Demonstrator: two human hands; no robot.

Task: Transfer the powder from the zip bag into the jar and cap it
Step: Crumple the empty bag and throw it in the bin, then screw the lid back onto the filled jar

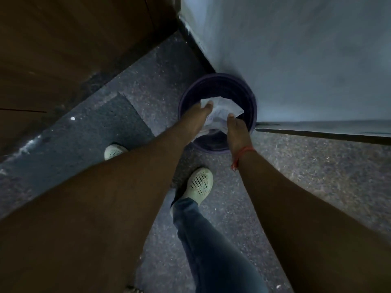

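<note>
- dim light, view straight down past both bare forearms to a speckled grey floor (306, 166).
- dark purple round bin (252, 102) stands on the floor, up against the corner of a pale blue-grey wall (296, 49); inside of the bin is too dark to read.
- zip bag (222, 108), white and crumpled with faint printing, is held over the bin's mouth, between the two hands.
- left hand (195, 119) pinches the bag's near-left upper edge, fingertips closed on the plastic.
- right hand (237, 130) grips the bag's lower right side, thumb pressed onto it; fingers underneath are hidden.
- red thread (241, 155) tied round the right wrist, loose end hanging.
- whether any powder is in the bag cannot be told.
- two pale perforated shoes on the floor: one (200, 183) below the bin with a blue jeans leg (207, 240) above it, the other (114, 150) partly hidden behind the left forearm.
- brown wooden panel (74, 49) fills the upper left.
- small white fleck (72, 118) on the floor near that panel.
</note>
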